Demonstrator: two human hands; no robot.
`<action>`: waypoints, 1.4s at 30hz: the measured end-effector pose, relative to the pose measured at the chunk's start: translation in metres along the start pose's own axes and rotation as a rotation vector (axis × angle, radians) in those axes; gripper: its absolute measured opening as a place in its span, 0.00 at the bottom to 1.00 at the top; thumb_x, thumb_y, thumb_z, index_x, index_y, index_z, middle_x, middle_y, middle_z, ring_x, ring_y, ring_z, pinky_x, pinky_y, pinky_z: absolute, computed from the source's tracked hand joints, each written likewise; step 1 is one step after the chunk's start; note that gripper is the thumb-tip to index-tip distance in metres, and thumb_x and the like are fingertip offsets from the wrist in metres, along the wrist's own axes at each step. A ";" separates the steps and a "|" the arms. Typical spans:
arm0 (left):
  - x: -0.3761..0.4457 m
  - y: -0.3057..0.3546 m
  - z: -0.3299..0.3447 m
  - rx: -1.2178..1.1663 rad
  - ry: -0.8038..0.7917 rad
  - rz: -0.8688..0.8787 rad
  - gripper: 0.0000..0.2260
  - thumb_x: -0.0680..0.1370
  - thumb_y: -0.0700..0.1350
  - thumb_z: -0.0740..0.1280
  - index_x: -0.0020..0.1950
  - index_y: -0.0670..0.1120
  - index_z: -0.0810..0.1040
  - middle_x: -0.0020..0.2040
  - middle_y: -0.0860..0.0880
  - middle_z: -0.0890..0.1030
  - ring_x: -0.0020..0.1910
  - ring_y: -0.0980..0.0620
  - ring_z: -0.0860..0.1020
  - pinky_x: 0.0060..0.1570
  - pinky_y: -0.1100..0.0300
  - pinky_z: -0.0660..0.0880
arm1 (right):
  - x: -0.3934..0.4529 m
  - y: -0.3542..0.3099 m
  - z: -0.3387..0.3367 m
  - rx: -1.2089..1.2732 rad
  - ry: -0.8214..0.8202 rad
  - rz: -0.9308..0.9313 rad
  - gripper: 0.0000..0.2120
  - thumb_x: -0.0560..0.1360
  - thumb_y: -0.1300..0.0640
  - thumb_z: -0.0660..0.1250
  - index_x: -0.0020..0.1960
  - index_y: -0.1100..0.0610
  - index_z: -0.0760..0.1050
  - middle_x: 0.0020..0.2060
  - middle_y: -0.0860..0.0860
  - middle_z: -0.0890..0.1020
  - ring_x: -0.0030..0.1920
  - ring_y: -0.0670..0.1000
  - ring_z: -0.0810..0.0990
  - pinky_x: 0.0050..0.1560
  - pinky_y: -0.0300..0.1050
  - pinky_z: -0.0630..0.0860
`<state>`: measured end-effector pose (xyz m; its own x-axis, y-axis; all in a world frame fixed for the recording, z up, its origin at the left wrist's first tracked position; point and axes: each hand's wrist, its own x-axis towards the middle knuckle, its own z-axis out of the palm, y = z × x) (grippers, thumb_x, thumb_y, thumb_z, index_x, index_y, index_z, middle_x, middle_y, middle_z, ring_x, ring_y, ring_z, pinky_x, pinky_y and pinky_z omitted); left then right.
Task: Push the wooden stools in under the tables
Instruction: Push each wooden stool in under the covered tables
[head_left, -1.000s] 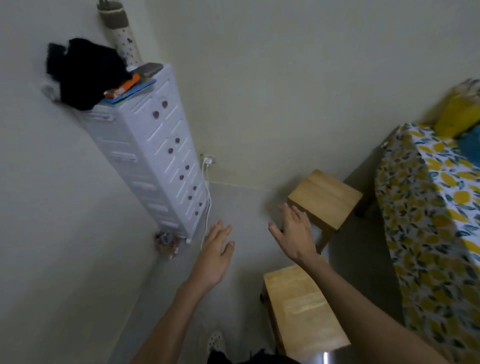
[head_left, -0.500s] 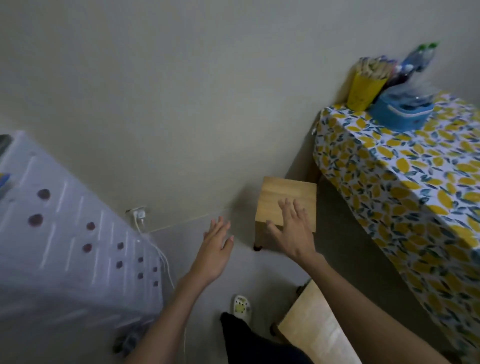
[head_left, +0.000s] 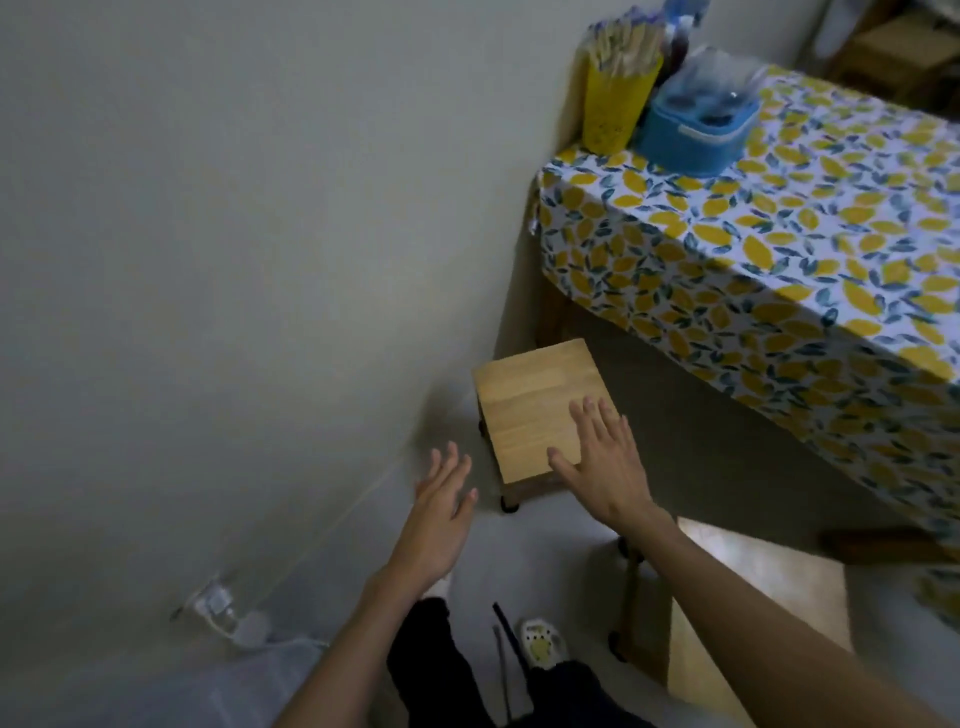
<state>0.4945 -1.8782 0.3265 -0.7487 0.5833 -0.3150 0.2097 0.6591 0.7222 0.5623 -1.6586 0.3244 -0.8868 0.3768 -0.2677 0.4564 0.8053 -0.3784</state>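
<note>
Far wooden stool (head_left: 535, 405): on floor beside wall, outside table (head_left: 779, 249). Right hand (head_left: 605, 462) spread above seat, left hand (head_left: 441, 514) open, empty; apparently poised for pushing. Near stool (head_left: 748, 618) likewise out.

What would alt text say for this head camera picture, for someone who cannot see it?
Seen from above, a person's right hand and left hand, both open, reach toward a small wooden stool standing on the floor by a wall, beside a table draped in a lemon-print cloth. A second stool stands nearer.
</note>
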 end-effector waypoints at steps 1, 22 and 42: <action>0.017 -0.010 -0.006 0.007 -0.045 0.015 0.22 0.82 0.46 0.57 0.76 0.47 0.58 0.77 0.53 0.48 0.77 0.51 0.42 0.75 0.52 0.42 | 0.008 -0.001 0.008 0.005 0.007 0.044 0.35 0.80 0.39 0.52 0.79 0.53 0.44 0.79 0.53 0.45 0.77 0.52 0.38 0.77 0.53 0.38; 0.306 -0.206 0.134 0.259 -0.451 0.275 0.23 0.82 0.44 0.56 0.76 0.45 0.56 0.79 0.44 0.49 0.77 0.50 0.43 0.74 0.49 0.39 | 0.157 0.053 0.283 0.078 0.049 0.515 0.37 0.78 0.40 0.57 0.79 0.56 0.46 0.79 0.56 0.43 0.78 0.57 0.39 0.77 0.54 0.41; 0.404 -0.224 0.212 0.640 -0.130 0.510 0.22 0.82 0.50 0.47 0.77 0.54 0.54 0.78 0.37 0.45 0.76 0.37 0.40 0.71 0.38 0.41 | 0.237 0.144 0.337 0.071 0.388 0.586 0.27 0.82 0.47 0.46 0.79 0.51 0.46 0.79 0.48 0.46 0.78 0.50 0.40 0.77 0.52 0.40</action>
<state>0.2785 -1.6897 -0.0934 -0.3944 0.9081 -0.1408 0.8505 0.4188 0.3183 0.4427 -1.6078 -0.0926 -0.4500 0.8856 -0.1152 0.8584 0.3933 -0.3294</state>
